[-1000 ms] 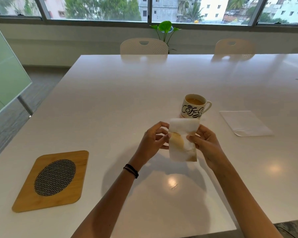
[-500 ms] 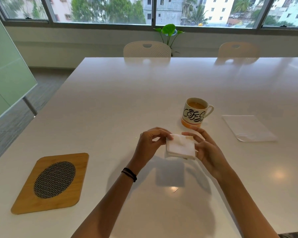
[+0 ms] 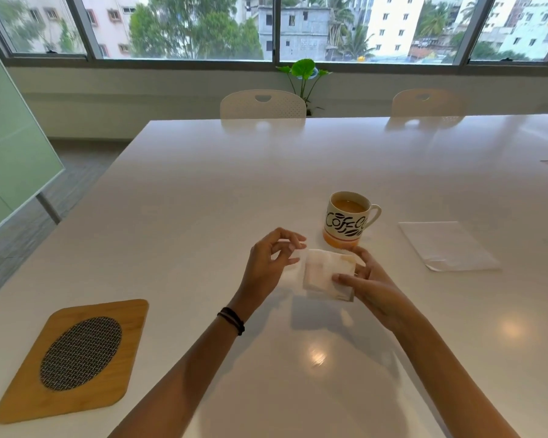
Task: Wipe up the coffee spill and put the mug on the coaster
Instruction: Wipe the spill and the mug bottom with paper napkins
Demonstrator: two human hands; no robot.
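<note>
One mug [image 3: 348, 218] stands upright on the white surface [image 3: 203, 200], its handle to the right, holding light brown coffee close to the brim, with an orange-brown ring of spill [image 3: 337, 243] around its base. Just before it, the right hand [image 3: 369, 284] pinches a folded, stained napkin [image 3: 326, 273] between thumb and fingers; the left hand [image 3: 271, 263] is beside the napkin's left edge with its grip spread, fingers curled and loose. Half a second ago both hands held the napkin's sides; the left has since let go, and the napkin has moved a little nearer the mug. The wooden coaster [image 3: 73, 358] with its woven oval lies well apart at the near left. A second flat napkin [image 3: 446, 245] lies to the mug's right. Beyond the surface stand two pale chairs [image 3: 263, 104], a green plant [image 3: 304, 71] and wide windows [image 3: 275, 26].
</note>
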